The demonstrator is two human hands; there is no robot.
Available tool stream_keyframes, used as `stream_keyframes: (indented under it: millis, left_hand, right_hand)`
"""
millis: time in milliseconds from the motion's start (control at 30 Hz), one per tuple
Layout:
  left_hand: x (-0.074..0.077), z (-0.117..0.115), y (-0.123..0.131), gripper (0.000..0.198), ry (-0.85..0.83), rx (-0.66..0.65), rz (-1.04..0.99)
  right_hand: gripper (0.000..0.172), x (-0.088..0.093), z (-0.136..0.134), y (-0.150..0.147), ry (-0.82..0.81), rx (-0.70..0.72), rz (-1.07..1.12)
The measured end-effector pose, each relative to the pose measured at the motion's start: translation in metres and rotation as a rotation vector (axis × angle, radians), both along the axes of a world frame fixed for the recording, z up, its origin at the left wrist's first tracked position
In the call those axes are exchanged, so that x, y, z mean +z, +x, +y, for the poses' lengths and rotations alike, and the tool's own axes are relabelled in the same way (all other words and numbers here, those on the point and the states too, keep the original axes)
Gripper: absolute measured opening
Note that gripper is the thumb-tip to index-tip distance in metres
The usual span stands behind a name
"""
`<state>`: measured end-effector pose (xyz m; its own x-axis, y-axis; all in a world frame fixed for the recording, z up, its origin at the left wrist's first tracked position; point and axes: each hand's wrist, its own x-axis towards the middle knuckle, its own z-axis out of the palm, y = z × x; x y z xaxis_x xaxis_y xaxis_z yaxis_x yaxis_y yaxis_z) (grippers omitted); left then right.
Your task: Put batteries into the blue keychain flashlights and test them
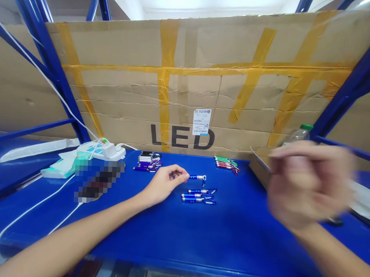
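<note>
My left hand (165,182) reaches out over the blue shelf (181,232), its fingertips pinched on the end of a small blue keychain flashlight (198,178). Just in front of it lie a few more blue flashlights (198,195) in a row. My right hand (305,184) is raised close to the camera on the right and smeared by motion, so its fingers and anything in them are unreadable.
Purple and black flashlights (147,160) lie at the back left, red and green ones (227,164) at the back right. A white power strip (102,151) and cable sit left. A cardboard box (262,166) and a bottle (299,134) stand right. A taped cardboard wall (187,89) closes the back.
</note>
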<state>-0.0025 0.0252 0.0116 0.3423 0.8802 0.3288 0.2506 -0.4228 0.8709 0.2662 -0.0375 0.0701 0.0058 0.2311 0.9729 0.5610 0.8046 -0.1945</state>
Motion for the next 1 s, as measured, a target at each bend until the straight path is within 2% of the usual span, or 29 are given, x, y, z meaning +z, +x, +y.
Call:
stream_keyframes:
  millis: [100, 167, 233, 300, 600, 700, 800, 900, 1000]
  left_hand:
    - [0.0, 0.0, 0.0, 0.033, -0.01, -0.004, 0.01]
    - [0.0, 0.001, 0.0, 0.034, -0.017, -0.018, 0.01]
    - [0.0, 0.0, 0.0, 0.034, -0.024, -0.034, 0.002]
    - [0.0, 0.0, 0.0, 0.034, -0.027, -0.043, 0.01]
    - [-0.005, 0.0, 0.002, 0.037, -0.029, -0.066, 0.046]
    - [-0.004, 0.001, 0.002, 0.05, -0.069, -0.038, -0.086]
    - [0.0, 0.004, 0.002, 0.067, -0.241, -0.051, -0.27]
    - [0.003, 0.006, 0.0, 0.069, -0.379, -0.064, -0.406]
    - [0.003, 0.008, -0.001, 0.066, -0.39, -0.023, -0.437]
  right_hand:
    - [0.014, -0.014, 0.018, -0.01, -0.156, 0.062, -0.266]
    - [0.024, -0.026, 0.029, -0.017, -0.343, 0.104, -0.449]
    - [0.03, -0.038, 0.035, -0.021, -0.461, 0.152, -0.563]
    - [0.026, -0.047, 0.036, -0.023, -0.515, 0.173, -0.623]
    - [0.023, -0.062, 0.033, -0.024, -0.622, 0.2, -0.571]
    - [0.022, -0.064, 0.037, -0.02, -0.695, 0.204, -0.488]
    - [0.023, -0.066, 0.041, -0.015, -0.789, 0.236, -0.388]
    - [0.03, -0.066, 0.044, -0.012, -0.787, 0.204, -0.362]
    - [0.029, -0.067, 0.046, -0.012, -0.748, 0.164, -0.381]
